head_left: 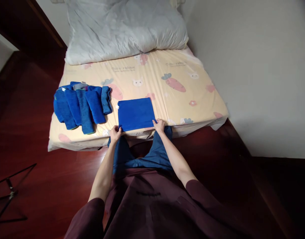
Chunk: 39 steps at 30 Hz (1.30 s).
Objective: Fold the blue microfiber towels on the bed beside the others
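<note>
A blue cloth (136,114) lies flat as a rectangle at the front edge of the bed, with a small white tag at its left side. My left hand (115,133) pinches its near left corner. At the near right corner, my right hand (159,125) is closed on the cloth's edge. To the left, several rolled blue cloths (83,106) lie side by side in an overlapping pile, some darker and some brighter blue.
The bed (192,86) has a cream sheet with carrots and rabbits. A bulky pale quilt or cushion (124,28) rests across its far end. A wall (254,73) stands on the right. A black metal stand (11,194) is on the floor at lower left.
</note>
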Each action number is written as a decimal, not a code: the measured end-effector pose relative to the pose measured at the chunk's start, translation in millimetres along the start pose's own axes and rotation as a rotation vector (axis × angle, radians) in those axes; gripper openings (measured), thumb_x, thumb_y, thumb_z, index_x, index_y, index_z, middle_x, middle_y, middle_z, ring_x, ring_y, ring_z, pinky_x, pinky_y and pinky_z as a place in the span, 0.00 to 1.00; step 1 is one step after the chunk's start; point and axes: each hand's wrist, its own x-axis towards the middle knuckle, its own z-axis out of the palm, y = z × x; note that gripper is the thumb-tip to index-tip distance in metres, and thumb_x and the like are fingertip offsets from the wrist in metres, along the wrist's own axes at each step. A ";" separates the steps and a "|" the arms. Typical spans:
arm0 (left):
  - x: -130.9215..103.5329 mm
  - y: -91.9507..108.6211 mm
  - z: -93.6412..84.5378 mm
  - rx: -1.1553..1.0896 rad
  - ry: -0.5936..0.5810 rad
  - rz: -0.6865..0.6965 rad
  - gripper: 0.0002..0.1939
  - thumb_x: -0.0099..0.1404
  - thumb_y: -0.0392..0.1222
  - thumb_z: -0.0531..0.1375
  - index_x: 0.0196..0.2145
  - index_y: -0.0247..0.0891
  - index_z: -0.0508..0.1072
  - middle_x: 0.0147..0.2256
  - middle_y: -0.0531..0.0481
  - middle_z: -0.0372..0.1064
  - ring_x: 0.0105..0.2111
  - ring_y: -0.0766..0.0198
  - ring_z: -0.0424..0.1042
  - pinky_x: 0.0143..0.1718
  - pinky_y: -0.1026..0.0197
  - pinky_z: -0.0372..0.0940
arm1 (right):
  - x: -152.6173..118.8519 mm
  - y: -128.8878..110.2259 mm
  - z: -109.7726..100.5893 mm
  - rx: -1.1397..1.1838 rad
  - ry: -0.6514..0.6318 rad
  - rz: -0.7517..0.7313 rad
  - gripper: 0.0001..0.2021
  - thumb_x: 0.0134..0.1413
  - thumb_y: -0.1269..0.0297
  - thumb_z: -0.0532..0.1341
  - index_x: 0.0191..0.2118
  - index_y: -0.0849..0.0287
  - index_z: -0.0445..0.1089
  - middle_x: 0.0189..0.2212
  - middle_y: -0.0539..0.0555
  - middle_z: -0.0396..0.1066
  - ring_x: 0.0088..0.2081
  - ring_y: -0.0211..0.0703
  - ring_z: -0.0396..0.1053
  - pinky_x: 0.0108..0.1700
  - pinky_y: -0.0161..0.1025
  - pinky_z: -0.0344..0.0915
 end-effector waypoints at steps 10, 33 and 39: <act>-0.3 2.3 -3.7 0.072 -0.043 0.068 0.09 0.64 0.46 0.58 0.39 0.40 0.70 0.31 0.47 0.73 0.32 0.56 0.74 0.39 0.55 0.69 | 16.0 -1.2 -10.7 -0.006 -0.102 0.041 0.07 0.53 0.60 0.71 0.33 0.59 0.78 0.32 0.58 0.81 0.37 0.51 0.79 0.46 0.42 0.73; -21.3 -9.1 -14.1 0.454 -0.244 0.530 0.34 0.70 0.42 0.51 0.72 0.32 0.56 0.71 0.38 0.52 0.72 0.48 0.51 0.72 0.41 0.50 | -35.0 14.9 -19.1 -0.181 -0.243 -0.757 0.26 0.70 0.66 0.52 0.71 0.55 0.61 0.70 0.55 0.59 0.72 0.48 0.55 0.74 0.55 0.51; -21.8 3.0 -8.0 0.428 -0.186 0.466 0.36 0.64 0.38 0.55 0.69 0.35 0.61 0.69 0.37 0.58 0.70 0.45 0.56 0.71 0.38 0.48 | -29.4 15.3 -18.1 -0.082 -0.234 -0.711 0.25 0.68 0.70 0.54 0.67 0.53 0.66 0.67 0.53 0.64 0.70 0.45 0.60 0.74 0.53 0.53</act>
